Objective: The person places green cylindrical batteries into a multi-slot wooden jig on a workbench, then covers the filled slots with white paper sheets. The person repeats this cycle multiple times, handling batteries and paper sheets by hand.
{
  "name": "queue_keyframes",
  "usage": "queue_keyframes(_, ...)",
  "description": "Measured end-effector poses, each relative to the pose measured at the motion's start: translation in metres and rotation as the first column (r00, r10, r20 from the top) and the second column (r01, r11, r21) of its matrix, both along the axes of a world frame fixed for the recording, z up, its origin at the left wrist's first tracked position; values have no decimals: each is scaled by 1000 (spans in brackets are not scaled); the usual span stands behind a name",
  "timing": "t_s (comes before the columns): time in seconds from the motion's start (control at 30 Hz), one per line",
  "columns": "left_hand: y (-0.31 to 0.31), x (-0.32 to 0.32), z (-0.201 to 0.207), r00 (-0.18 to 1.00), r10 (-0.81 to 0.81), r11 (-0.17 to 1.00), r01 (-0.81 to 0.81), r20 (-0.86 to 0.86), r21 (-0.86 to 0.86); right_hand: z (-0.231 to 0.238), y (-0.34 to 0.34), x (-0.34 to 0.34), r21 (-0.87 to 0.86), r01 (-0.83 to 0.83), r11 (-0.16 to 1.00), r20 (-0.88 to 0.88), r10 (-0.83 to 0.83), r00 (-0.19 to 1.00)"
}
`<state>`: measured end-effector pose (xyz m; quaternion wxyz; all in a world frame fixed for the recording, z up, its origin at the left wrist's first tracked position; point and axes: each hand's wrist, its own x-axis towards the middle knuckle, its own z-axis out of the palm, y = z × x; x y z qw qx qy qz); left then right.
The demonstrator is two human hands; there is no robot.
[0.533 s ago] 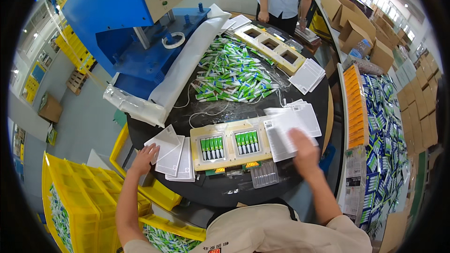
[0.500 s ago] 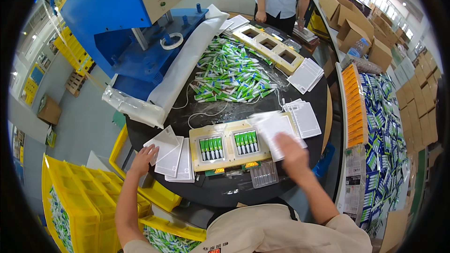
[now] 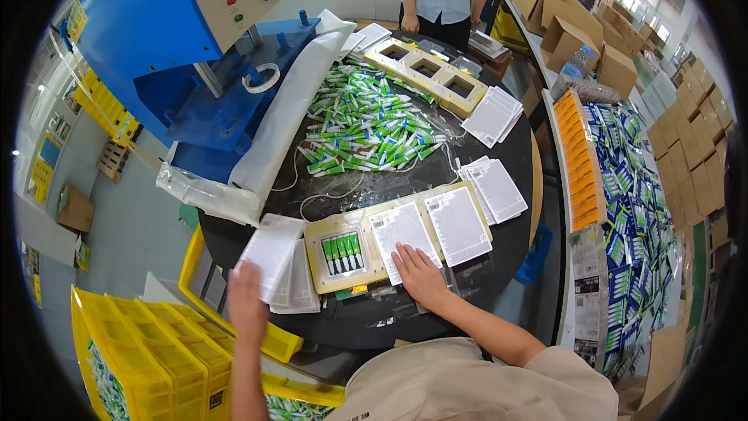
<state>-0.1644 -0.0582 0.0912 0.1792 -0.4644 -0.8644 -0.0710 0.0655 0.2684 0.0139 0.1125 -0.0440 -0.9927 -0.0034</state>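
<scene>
To the left of the cream tray (image 3: 376, 273), and nearer the person, stands a yellow crate (image 3: 148, 335). Between it and the tray, the left forearm rises almost straight from the lower edge, and the left hand (image 3: 248, 296) points away from the body, its fingers at the left edge of a loose white card (image 3: 274, 249) (hand and card are both a little blurred, so I cannot tell whether thumb and fingers close on it). That card slants just beside the tray's left end, overlapping in view the left card stack (image 3: 296, 288). In the tray's left well sit green tubes (image 3: 341, 253), side by side with dark ends toward the person; beyond the tray spreads a heap of tubes (image 3: 370, 132). The right forearm slants in from the lower right, and the right hand (image 3: 421, 277) lies palm down on the tray's middle card (image 3: 399, 222), fingers spread apart and clasping nothing. The end card (image 3: 457, 222) covers the tray's right part, and just beyond that end lies the right card stack (image 3: 496, 189).
</scene>
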Motion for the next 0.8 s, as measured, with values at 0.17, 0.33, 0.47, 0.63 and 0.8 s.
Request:
queue_keyframes(0.17, 94, 114, -15, 1000, -5, 996, 6, 21, -87, 38, 27, 14, -324, -34, 946, 19, 42, 999)
queue_keyframes(0.33, 146, 131, -52, 1000, 11, 954, -6, 16, -299, 37, 95, 26, -200, 244, 949, -41, -257, 966)
queue_keyframes(0.47, 136, 121, -63, 983, -23, 937, 84, 180, -338, 4, 116, 32, -241, 271, 932, 107, -252, 962)
queue_keyframes(0.63, 121, 93, -66, 948, -115, 914, 217, 295, -343, -17, 116, 31, -245, 263, 933, 21, -266, 964)
queue_keyframes(0.8, 124, 73, -68, 918, -136, 923, 254, 372, -289, -13, 118, 26, -221, 270, 937, 13, -274, 962)
